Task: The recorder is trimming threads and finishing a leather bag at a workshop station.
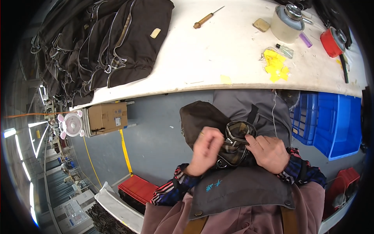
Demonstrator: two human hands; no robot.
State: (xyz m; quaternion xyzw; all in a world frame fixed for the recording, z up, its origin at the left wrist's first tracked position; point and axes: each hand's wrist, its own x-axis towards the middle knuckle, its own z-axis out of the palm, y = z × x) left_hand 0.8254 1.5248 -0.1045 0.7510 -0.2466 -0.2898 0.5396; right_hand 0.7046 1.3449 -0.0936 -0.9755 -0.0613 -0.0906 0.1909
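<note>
A dark brown fabric bag (200,117) lies across my lap, over grey cloth. Its zipped opening is spread, and a plaid lining (238,130) shows inside. My right hand (269,153) pinches the right edge of this opening between thumb and fingers. Just left of the opening is my left hand (206,152), its fingers curled closed; whether anything is between them is hidden. A metal zip pull (229,141) shows between the two hands, and a round metal ring (221,163) lies below it.
Ahead is a white table (187,74) with a pile of dark bags (128,46), a wooden-handled awl (204,20), yellow scraps (275,64), a white pot (287,27) and a red container (332,43). Blue crates (337,124) stand right; a cardboard box (107,118) and small fan (72,124) left.
</note>
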